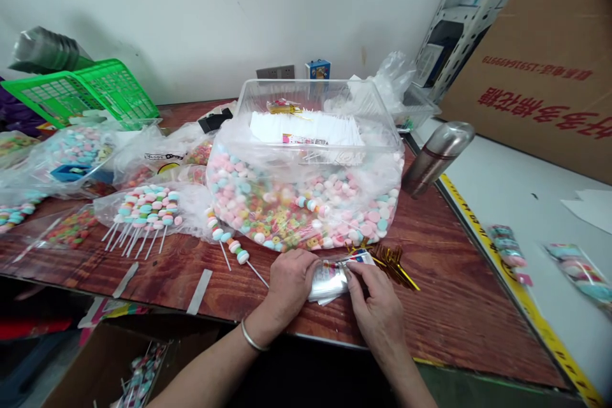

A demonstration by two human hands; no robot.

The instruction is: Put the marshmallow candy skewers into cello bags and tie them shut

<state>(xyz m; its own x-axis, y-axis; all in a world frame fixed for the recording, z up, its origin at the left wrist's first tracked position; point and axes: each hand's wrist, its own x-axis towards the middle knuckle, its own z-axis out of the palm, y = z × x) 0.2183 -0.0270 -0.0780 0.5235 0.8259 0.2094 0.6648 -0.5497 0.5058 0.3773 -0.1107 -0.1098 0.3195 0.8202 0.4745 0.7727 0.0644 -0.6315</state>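
Note:
My left hand (291,284), with a bangle at its wrist, curls its fingers at the left edge of a small stack of clear printed plastic bags (327,284) at the table's front. My right hand (375,299) pinches the stack's right side between thumb and fingers. Just behind my right hand lie gold twist ties (394,261). To the left of my left hand, a candy skewer (236,248) of pastel marshmallows on a white stick lies on the wood. A large clear bag of marshmallows and gummy rings (287,217) sits behind both hands.
A clear plastic bin (382,121) with white sticks stands on the big bag. Finished skewers (150,207) lie left, near a green basket (109,92). A steel flask (440,156) stands right. An open carton (86,363) is below the table's front edge.

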